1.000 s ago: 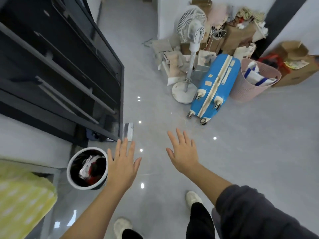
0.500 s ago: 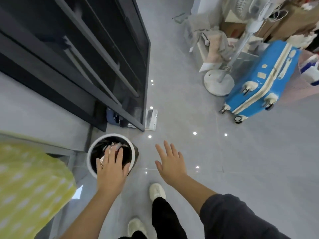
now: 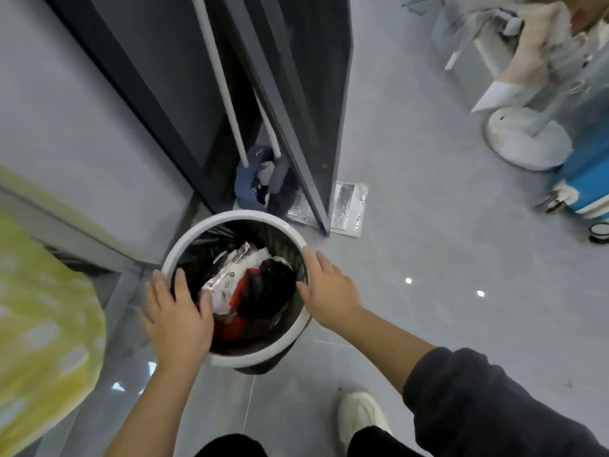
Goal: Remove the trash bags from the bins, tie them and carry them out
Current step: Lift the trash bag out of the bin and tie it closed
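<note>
Bin (image 3: 230,216) on glossy grey floor (image 3: 428,324)

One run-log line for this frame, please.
round white-rimmed bin holds trash | black trash bag lining it, untied | left hand open, over near-left rim | right hand open, at right rim | phase: bag not yet lifted

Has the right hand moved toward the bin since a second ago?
Yes. The right hand was over the floor, apart from the bin; now it sits at the bin's right rim.
</note>
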